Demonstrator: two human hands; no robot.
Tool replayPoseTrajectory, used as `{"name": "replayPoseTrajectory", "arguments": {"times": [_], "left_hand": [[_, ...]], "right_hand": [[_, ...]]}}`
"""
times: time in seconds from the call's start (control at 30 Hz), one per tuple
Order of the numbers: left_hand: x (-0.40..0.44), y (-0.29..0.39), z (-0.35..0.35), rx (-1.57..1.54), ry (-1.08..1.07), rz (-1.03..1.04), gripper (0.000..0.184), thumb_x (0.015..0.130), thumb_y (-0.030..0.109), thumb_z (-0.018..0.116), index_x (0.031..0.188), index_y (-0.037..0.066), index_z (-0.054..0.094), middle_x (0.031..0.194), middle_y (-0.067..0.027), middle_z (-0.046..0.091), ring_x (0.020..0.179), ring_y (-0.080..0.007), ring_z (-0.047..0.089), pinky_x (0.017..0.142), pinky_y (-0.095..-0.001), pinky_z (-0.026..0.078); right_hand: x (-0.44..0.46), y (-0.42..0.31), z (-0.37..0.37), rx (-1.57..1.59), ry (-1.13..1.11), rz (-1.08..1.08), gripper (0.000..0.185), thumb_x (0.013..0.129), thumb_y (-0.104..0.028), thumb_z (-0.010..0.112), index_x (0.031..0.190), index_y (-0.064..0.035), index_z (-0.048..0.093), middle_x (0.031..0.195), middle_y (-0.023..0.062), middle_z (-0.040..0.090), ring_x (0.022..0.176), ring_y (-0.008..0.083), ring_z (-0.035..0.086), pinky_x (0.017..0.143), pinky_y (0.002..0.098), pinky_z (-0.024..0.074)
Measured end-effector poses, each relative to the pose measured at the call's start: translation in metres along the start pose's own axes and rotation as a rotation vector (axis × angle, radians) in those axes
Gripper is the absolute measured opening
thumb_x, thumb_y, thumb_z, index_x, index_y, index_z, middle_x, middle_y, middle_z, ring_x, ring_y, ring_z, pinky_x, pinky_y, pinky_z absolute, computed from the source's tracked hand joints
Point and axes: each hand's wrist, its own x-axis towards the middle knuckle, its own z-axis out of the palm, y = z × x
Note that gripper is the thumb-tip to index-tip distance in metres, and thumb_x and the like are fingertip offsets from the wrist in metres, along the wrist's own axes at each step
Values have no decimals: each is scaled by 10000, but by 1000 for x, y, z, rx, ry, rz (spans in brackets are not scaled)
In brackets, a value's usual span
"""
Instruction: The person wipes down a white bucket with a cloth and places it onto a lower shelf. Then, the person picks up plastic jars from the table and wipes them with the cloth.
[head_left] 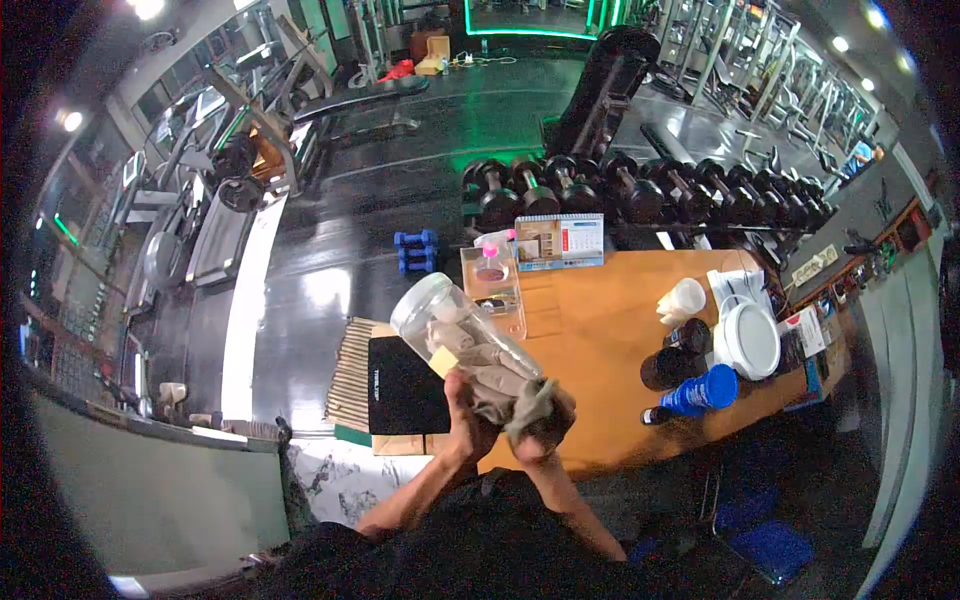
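Note:
A clear plastic jar is tilted in front of me over the table, its pale round end pointing up and to the left. Bunched beige-grey cloth shows inside it. My left hand is closed around the jar's side, near a small yellow patch. At the lower end, my right hand grips a greenish-grey cloth against the jar; its fingers are partly hidden by the fabric. Behind the jar, a clear tray holds a pink-topped bottle.
On the wooden table stand a desk calendar, a blue tub, dark jars, a white bucket and white cups. A black folded item lies left. Beyond are blue dumbbells and a dumbbell rack.

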Motion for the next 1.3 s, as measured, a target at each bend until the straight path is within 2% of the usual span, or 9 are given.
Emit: {"name": "replayPoseTrajectory", "arguments": {"times": [0.07, 0.17, 0.23, 0.37, 0.6, 0.73, 0.93, 1.07, 1.3], "left_hand": [[5, -11, -18, -41, 4, 55, 867, 781, 723, 450, 1365, 94, 325, 1307, -129, 438, 1204, -279, 445, 1006, -431, 381], [4, -24, -48, -36, 13, 67, 854, 772, 699, 500, 1349, 88, 346, 1282, -136, 464, 1167, -274, 480, 983, -403, 407], [-4, -26, -60, 42, -42, 66, 850, 774, 684, 516, 1349, 83, 347, 1267, -147, 480, 1143, -276, 501, 975, -395, 416], [0, -16, -90, 151, -109, -166, 802, 800, 502, 618, 1390, 120, 231, 1305, -124, 435, 1188, -279, 459, 974, -433, 422], [-9, 15, -27, 216, -103, -274, 1030, 747, 837, 227, 1397, 42, 301, 1313, -188, 463, 1175, -314, 498, 996, -462, 410], [-7, 10, -28, 125, -209, -270, 935, 822, 759, 196, 1392, 24, 292, 1301, -206, 468, 1158, -319, 516, 992, -458, 426], [-6, 10, -25, 258, -175, -242, 832, 888, 673, 170, 1399, 24, 270, 1296, -220, 462, 1147, -315, 526, 966, -442, 456], [-6, 9, -33, 316, -202, -236, 827, 896, 662, 166, 1383, 7, 295, 1276, -222, 478, 1133, -312, 537, 952, -433, 467], [-10, 20, -45, 318, -266, -311, 856, 886, 679, 150, 1365, -8, 325, 1214, -220, 530, 1075, -320, 575, 926, -435, 484]], "right_hand": [[19, 8, -15, -363, -185, -237, 317, 818, -209, 621, 1059, -9, 571, 1109, 150, 566, 963, 315, 544, 870, 409, 430], [38, -11, 8, 592, 195, 664, 382, 917, -229, 524, 1177, 51, 534, 1092, 135, 559, 1041, 281, 527, 880, 388, 425], [26, 16, -18, 62, -8, 676, 296, 907, -131, 522, 1158, 25, 521, 1020, 74, 572, 878, 173, 559, 747, 299, 458], [13, 17, -41, 270, -9, 840, 352, 920, -165, 528, 1192, 56, 507, 1082, 78, 587, 987, 192, 548, 876, 332, 440], [30, -23, -73, 463, 187, 998, 411, 945, -106, 460, 1345, -46, 388, 1350, 105, 405, 1192, 234, 453, 965, 356, 424], [14, -31, -90, 504, 287, 1006, 485, 879, -83, 525, 1338, -66, 372, 1343, 95, 398, 1203, 237, 430, 978, 385, 414], [-31, -5, -117, -458, -301, 427, 466, 888, -161, 546, 1304, -16, 394, 1324, 135, 402, 1215, 258, 408, 1030, 392, 327], [-20, -34, -95, 304, 155, 901, 470, 894, -185, 537, 1293, 17, 392, 1326, 133, 403, 1216, 240, 401, 1043, 385, 306], [-27, -56, -84, -11, -45, 800, 431, 899, -156, 461, 1315, -53, 421, 1268, 91, 472, 1149, 216, 477, 980, 369, 385]]}}
